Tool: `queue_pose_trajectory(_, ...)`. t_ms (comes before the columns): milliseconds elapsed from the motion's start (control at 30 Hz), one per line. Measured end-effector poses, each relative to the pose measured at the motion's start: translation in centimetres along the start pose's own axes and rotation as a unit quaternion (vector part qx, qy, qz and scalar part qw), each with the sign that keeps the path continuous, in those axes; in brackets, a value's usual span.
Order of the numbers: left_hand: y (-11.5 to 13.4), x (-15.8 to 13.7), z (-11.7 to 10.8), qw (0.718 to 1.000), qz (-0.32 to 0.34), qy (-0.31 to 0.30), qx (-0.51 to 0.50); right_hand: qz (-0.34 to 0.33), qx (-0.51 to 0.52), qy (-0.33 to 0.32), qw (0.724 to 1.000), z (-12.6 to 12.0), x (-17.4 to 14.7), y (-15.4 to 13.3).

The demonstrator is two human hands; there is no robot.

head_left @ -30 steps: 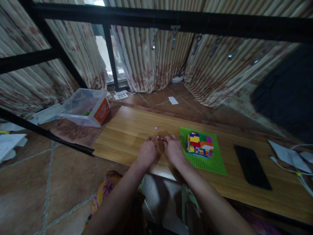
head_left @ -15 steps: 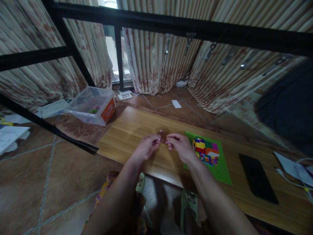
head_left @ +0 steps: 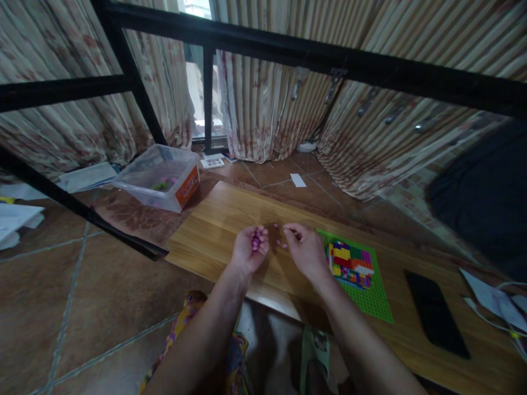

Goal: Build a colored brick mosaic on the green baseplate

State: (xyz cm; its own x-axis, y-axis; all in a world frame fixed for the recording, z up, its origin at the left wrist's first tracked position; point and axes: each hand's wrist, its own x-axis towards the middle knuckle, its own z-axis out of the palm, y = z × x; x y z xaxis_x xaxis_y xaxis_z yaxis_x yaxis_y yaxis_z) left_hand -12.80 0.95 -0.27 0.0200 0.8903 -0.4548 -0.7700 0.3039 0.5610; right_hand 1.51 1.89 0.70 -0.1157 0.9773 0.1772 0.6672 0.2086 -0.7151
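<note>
My left hand (head_left: 248, 249) is turned palm up, its fingers curled around several small purple building bricks (head_left: 256, 240). To its right, my right hand (head_left: 304, 247) is closed with thumb and fingertips pinched together; anything between them is too small to make out. A few loose pink-purple bricks (head_left: 279, 242) lie on the wooden table (head_left: 214, 230) between the two hands. Just beyond my right hand is a green baseplate (head_left: 373, 304). On it stands a block of multicoloured bricks (head_left: 349, 263) in yellow, red, white, blue and purple.
A black phone-like slab (head_left: 436, 312) lies on the table's right part, near white paper (head_left: 492, 293) and cables. Left of the table, a clear plastic box (head_left: 144, 189) with an orange label holds some green and pink pieces. A black metal frame (head_left: 263, 38) crosses in front of the curtains.
My left hand has rolled over from a fingertip hold to palm up, showing the purple bricks in it. The right hand has drawn slightly right, and the view has shifted a little.
</note>
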Motion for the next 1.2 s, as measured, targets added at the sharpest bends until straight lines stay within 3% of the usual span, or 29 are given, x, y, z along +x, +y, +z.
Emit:
queue_pose_trajectory(100, 0.7, 0.5, -0.6, 0.996, 0.043, 0.033, 0.065, -0.018, -0.125, -0.046, 0.991, 0.5, -0.1, 2.2)
queue_pose_trajectory(200, 0.9, 2.0, -0.6, 0.981, 0.085, 0.044, 0.168, -0.059, -0.142, -0.099, 0.983, 1.5, -0.1, 3.0)
queue_pose_trajectory(300, 0.5, 3.8, -0.1, 0.947, 0.141, 0.049, 0.283, -0.087, -0.135, -0.113, 0.981, 2.2, 0.2, 2.8)
queue_pose_trajectory(433, -1.3, 5.1, 0.9, 0.895, 0.202, 0.069, 0.391, -0.072, -0.134, -0.109, 0.982, 2.0, 0.0, 2.4)
queue_pose_trajectory(600, -3.4, 5.0, 2.5, 0.855, 0.227, 0.098, 0.456, -0.001, 0.019, -0.070, 0.997, -0.2, -3.2, 2.8)
queue_pose_trajectory(700, -3.2, 5.1, 3.0, 0.846, 0.227, 0.099, 0.473, 0.101, 0.174, -0.046, 0.979, -2.1, -5.9, 3.4)
queue_pose_trajectory(800, -2.3, 5.0, 3.2, 0.862, 0.184, 0.097, 0.462, 0.189, 0.276, -0.016, 0.942, -4.2, -7.8, 4.0)
queue_pose_trajectory(933, -2.5, 3.1, 4.1, 0.885, 0.110, 0.022, 0.451, 0.206, 0.329, 0.066, 0.919, -6.1, -8.6, 3.9)
queue_pose_trajectory(1033, -4.6, 0.1, 5.3, 0.910, 0.021, -0.055, 0.411, 0.140, 0.321, 0.106, 0.931, -6.6, -8.2, 2.7)
queue_pose_trajectory(1100, -6.5, -1.6, 6.2, 0.960, -0.123, -0.116, 0.221, 0.077, 0.278, 0.120, 0.950, -6.9, -7.8, 1.7)
queue_pose_trajectory(1133, -7.4, -2.2, 6.7, 0.969, -0.156, -0.115, 0.153, 0.050, 0.244, 0.123, 0.961, -7.0, -7.7, 1.2)
queue_pose_trajectory(1200, -8.7, -2.9, 7.5, 0.980, -0.161, -0.084, 0.082, 0.010, 0.166, 0.130, 0.978, -7.2, -7.6, 0.6)
